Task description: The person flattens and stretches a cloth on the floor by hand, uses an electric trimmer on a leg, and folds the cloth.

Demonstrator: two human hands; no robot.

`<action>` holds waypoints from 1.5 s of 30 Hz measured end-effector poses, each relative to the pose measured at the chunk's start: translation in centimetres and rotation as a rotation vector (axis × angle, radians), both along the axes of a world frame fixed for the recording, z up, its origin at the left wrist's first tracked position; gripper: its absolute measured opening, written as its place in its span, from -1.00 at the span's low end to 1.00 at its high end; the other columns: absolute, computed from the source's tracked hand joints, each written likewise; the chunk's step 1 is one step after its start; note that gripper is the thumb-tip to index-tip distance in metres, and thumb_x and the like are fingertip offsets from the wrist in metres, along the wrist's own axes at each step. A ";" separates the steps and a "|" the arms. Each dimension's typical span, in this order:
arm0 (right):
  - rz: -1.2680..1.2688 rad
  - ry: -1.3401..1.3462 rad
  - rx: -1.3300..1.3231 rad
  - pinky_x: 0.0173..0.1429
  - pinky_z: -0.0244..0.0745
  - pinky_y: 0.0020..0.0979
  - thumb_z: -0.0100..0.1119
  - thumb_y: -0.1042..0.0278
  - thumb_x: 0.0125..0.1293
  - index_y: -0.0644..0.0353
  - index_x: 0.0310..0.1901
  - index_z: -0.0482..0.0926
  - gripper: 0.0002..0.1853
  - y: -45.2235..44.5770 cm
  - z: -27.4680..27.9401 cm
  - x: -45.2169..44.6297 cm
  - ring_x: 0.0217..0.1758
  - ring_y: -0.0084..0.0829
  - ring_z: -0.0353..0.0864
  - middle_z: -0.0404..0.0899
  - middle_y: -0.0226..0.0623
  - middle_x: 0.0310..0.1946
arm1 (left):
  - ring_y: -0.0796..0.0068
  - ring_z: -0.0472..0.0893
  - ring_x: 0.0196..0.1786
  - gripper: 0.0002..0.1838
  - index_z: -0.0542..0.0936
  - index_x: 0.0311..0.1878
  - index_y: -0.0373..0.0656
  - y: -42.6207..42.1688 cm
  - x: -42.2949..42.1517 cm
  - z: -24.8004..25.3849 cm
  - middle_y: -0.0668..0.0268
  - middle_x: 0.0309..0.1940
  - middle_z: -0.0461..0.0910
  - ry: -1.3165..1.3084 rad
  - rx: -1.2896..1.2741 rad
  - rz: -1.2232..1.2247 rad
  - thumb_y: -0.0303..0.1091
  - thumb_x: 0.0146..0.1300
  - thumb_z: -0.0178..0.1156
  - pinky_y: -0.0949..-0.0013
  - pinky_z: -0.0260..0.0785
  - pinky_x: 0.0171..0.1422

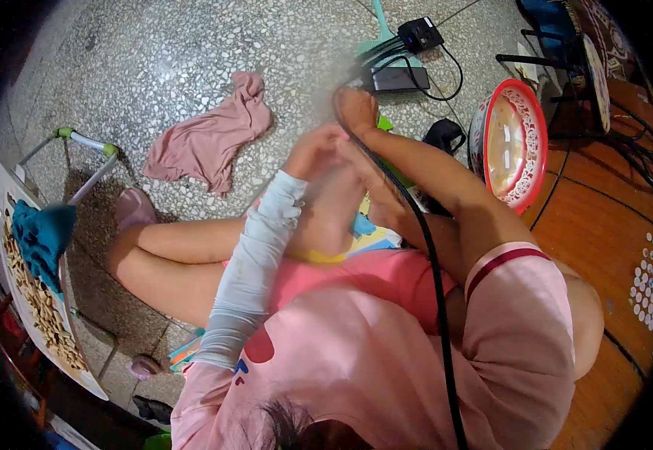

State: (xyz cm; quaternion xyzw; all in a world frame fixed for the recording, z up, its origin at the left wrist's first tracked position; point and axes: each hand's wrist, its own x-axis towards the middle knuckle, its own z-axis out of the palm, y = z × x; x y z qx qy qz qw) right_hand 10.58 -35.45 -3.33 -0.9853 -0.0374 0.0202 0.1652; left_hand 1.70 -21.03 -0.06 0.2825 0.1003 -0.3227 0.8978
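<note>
My right hand (358, 112) is bent at the wrist, its fingers curled in. Blur hides whatever it may hold. Just below and to the left, my left hand (315, 148) reaches inward from a pale sleeve (255, 255), its fingertips smeared and close to my right forearm. A pinkish blurred shape (330, 214) lies under both hands; I cannot make out what it is. A black cable (424, 232) runs from beside my right hand down across my lap. Beneath the hands, a yellow and blue printed item (368, 240) shows partly above my pink shorts (364, 281).
A pink cloth (210, 135) lies on the speckled floor. At left, a tray table (90, 379) bears peanuts (41, 300) and a teal cloth (37, 236). A red-rimmed basin (540, 150) stands at right. Black adapters (420, 34) with cords lie ahead beside a green fly swatter (380, 22).
</note>
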 end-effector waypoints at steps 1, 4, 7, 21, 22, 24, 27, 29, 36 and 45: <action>-0.005 0.004 0.004 -0.17 0.50 0.01 0.03 0.10 0.26 0.17 -0.42 0.64 -0.67 0.1 0.2 0.0 -0.34 0.01 0.65 0.64 -0.02 -0.47 | 0.54 0.53 -0.08 -0.58 0.46 0.11 -0.25 0.0 0.1 -0.1 0.35 -0.03 0.54 -0.004 -0.007 0.004 -0.40 0.15 -0.01 0.46 0.38 -0.08; -0.021 0.042 0.010 -0.16 0.50 0.01 0.03 0.11 0.26 0.18 -0.42 0.64 -0.67 0.1 0.5 -0.1 -0.34 0.04 0.64 0.63 0.00 -0.48 | 0.56 0.54 -0.09 -0.60 0.47 0.10 -0.25 -0.2 -0.1 -1.2 0.35 -0.04 0.55 -0.060 -0.028 0.010 -0.33 0.20 0.02 0.48 0.38 -0.11; -0.016 0.117 0.016 -0.11 0.51 0.01 -0.01 0.14 0.27 0.19 -0.41 0.64 -0.67 0.5 1.6 0.2 -0.32 0.07 0.64 0.63 0.03 -0.45 | 0.56 0.55 -0.11 -0.60 0.47 0.11 -0.26 -0.3 -0.1 -2.5 0.33 -0.07 0.57 -0.179 -0.003 -0.004 -0.26 0.26 0.05 0.48 0.41 -0.09; -0.004 0.113 0.003 -0.08 0.53 -0.02 -0.05 0.15 0.29 0.28 -0.39 0.64 -0.63 1.0 4.2 -0.6 -0.28 0.07 0.66 0.63 0.10 -0.39 | 0.46 0.58 -0.17 -0.79 0.54 -0.06 -0.18 -0.2 -0.1 1.7 0.32 -0.19 0.59 0.079 -0.015 0.059 -0.33 0.29 0.11 0.43 0.43 -0.11; -0.020 0.119 0.001 -0.09 0.53 -0.02 -0.04 0.14 0.28 0.28 -0.39 0.64 -0.63 1.0 4.2 -0.5 -0.28 0.07 0.66 0.63 0.10 -0.40 | 0.46 0.58 -0.17 -0.79 0.55 -0.07 -0.18 -0.2 -0.1 2.0 0.32 -0.19 0.59 0.106 0.034 0.062 -0.33 0.29 0.11 0.44 0.43 -0.10; -0.013 0.122 0.005 -0.08 0.53 -0.03 -0.04 0.14 0.28 0.28 -0.39 0.64 -0.62 0.9 3.9 -0.4 -0.27 0.05 0.66 0.63 0.10 -0.40 | 0.45 0.58 -0.17 -0.79 0.55 -0.07 -0.18 -0.1 -0.2 1.2 0.32 -0.18 0.59 0.062 -0.036 0.067 -0.32 0.28 0.11 0.42 0.43 -0.10; -0.006 0.121 0.011 -0.09 0.53 -0.04 -0.05 0.15 0.28 0.28 -0.40 0.64 -0.63 0.7 3.0 -0.3 -0.28 0.04 0.67 0.64 0.10 -0.40 | 0.45 0.58 -0.16 -0.78 0.55 -0.06 -0.18 -0.2 -0.3 0.4 0.32 -0.19 0.59 0.002 -0.105 0.069 -0.32 0.28 0.11 0.41 0.43 -0.09; -0.005 0.125 -0.002 -0.10 0.54 -0.05 -0.06 0.17 0.28 0.28 -0.41 0.64 -0.63 0.6 2.7 -0.1 -0.29 0.03 0.67 0.63 0.10 -0.41 | 0.44 0.58 -0.15 -0.75 0.54 -0.03 -0.16 -0.3 -0.2 0.3 0.34 -0.18 0.58 -0.001 -0.067 0.068 -0.29 0.27 0.11 0.38 0.44 -0.09; 0.056 0.015 -0.043 -0.24 0.56 -0.10 -0.01 0.24 0.25 0.24 -0.44 0.64 -0.70 -0.4 -0.4 0.3 -0.39 -0.04 0.68 0.64 0.00 -0.46 | 0.47 0.56 -0.17 -0.76 0.54 -0.05 -0.08 -0.8 0.0 2.5 0.41 -0.20 0.57 -0.199 0.278 0.086 -0.20 0.30 0.10 0.34 0.44 -0.15; 0.187 0.116 -0.178 -0.26 0.58 -0.12 0.03 0.20 0.22 0.18 -0.34 0.67 -0.73 0.1 0.2 0.9 -0.33 -0.05 0.70 0.68 -0.10 -0.37 | 0.58 0.47 -0.43 -0.62 0.42 -0.42 0.07 3.2 1.4 -0.4 0.51 -0.42 0.45 0.079 0.120 0.248 0.14 0.36 0.04 0.44 0.36 -0.42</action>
